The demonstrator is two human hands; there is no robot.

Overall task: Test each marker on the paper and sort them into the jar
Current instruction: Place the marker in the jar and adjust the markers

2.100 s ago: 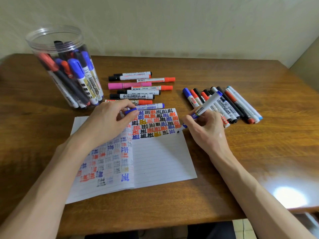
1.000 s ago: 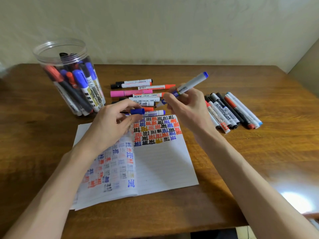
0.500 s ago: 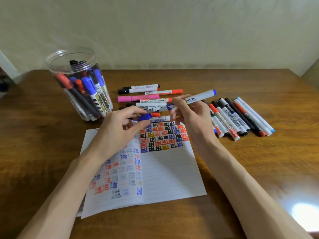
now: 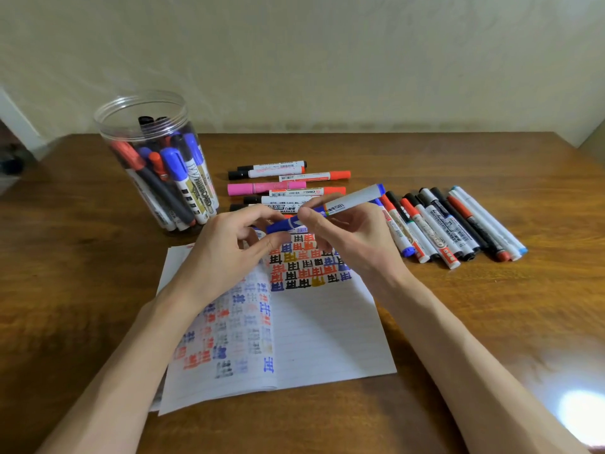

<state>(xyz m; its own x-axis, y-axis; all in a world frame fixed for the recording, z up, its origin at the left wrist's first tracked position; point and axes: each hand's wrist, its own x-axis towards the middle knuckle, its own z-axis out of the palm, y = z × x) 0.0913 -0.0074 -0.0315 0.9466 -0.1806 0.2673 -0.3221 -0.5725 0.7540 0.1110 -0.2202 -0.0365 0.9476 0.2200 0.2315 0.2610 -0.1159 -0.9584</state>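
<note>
At your left the clear, round plastic jar (image 4: 109, 126) stands part-filled; your left hand (image 4: 226, 253) pinches the glossy blue cap (image 4: 278, 226) between thumb and forefinger; a second ago that cap was apart from the tip, and now it meets the blue marker (image 4: 357, 196), lifted off the lined paper (image 4: 327, 339); so this one looks tested and, once capped, due for the jar; your right hand (image 4: 353, 244) curls round its smooth white barrel; further right, slim cylindrical markers (image 4: 442, 224) lie side by side on the polished wooden worktop (image 4: 491, 306).
</note>
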